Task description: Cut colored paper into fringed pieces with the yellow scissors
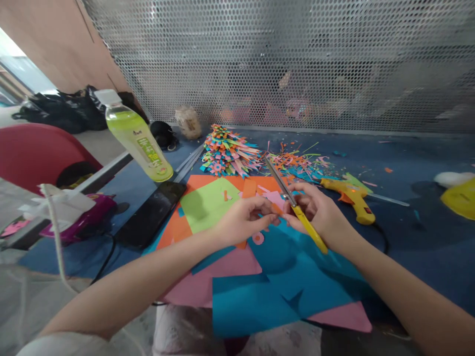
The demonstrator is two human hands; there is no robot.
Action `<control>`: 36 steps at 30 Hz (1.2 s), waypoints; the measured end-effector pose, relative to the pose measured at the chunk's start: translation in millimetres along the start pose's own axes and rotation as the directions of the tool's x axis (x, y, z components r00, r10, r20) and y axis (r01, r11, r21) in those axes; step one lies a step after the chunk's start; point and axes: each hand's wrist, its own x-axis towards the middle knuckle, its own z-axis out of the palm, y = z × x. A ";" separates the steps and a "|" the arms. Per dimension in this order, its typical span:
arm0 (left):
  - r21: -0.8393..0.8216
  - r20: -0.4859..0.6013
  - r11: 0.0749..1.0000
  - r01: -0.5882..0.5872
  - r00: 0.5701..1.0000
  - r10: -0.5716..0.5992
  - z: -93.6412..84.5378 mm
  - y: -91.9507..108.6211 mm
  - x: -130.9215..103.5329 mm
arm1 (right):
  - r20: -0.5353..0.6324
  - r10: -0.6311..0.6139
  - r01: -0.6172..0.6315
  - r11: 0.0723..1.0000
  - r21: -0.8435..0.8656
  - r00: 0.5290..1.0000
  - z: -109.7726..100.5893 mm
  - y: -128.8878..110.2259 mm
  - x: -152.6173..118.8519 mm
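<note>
My left hand (243, 216) is closed in a pinch on a small orange paper piece (276, 209). My right hand (326, 210) holds scissors (310, 231) with yellow handles, their metal blades pointing up and away; its fingertips meet the same orange piece. Beneath both hands lie coloured paper sheets: a blue sheet (241, 301), a light green sheet (202, 205) and a pink sheet (222, 269). A small pink paper flower (258, 238) rests just below my fingertips. Behind the sheets stands a cone-shaped tree (226, 155) of many coloured paper strips.
Paper scraps (297, 163) lie right of the tree. A yellow glue gun (352, 198) rests at the right, its cord running toward me. A green drink bottle (139, 138) and a black phone (150, 217) are at the left. A perforated metal panel (282, 64) rises behind the table.
</note>
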 end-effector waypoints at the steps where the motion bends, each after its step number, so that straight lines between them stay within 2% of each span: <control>1: 0.022 0.002 1.000 -0.005 1.000 0.005 -0.6 0.2 -0.8 | -0.001 0.001 -0.001 1.000 -0.001 1.000 0.2 -0.3 -0.2; 7: 0.178 -0.001 0.983 -0.034 0.999 0.035 -2.7 -0.8 -3.0 | 0.021 0.032 -0.032 0.999 -0.021 0.999 1.7 -1.8 -1.7; 9: 0.139 -0.041 0.989 -0.041 0.998 0.047 -3.2 0.4 -2.5 | 0.035 0.028 -0.026 0.999 -0.047 0.999 1.1 -2.7 -1.9; 14: -0.131 -0.167 0.988 -0.085 0.984 0.063 -10.0 10.3 -1.5 | 0.028 -0.003 0.009 0.978 -0.209 1.000 -3.0 -6.7 -1.3; 17: -0.146 -0.279 0.981 -0.130 0.957 0.085 -16.2 16.0 -1.5 | 0.036 0.021 -0.012 0.970 -0.243 0.999 -5.7 -8.6 -1.7; 20: -0.131 -0.333 0.976 -0.172 0.935 0.121 -20.6 16.6 -0.8 | 0.075 0.064 -0.044 0.969 -0.243 0.995 -8.7 -8.0 -3.1; 24: -0.113 -0.337 0.976 -0.183 0.932 0.136 -23.6 13.4 0.4 | 0.125 0.103 -0.073 0.972 -0.221 0.987 -13.5 -2.0 -3.7; 29: -0.114 -0.342 0.977 -0.179 0.931 0.130 -26.2 13.5 0.4 | 0.131 0.099 -0.059 0.959 -0.277 0.986 -18.1 5.8 -2.0; 36: -0.143 -0.319 0.972 -0.189 0.938 0.136 -27.2 14.1 0.6 | 0.148 0.141 -0.078 0.927 -0.367 0.979 -13.1 -8.3 -5.2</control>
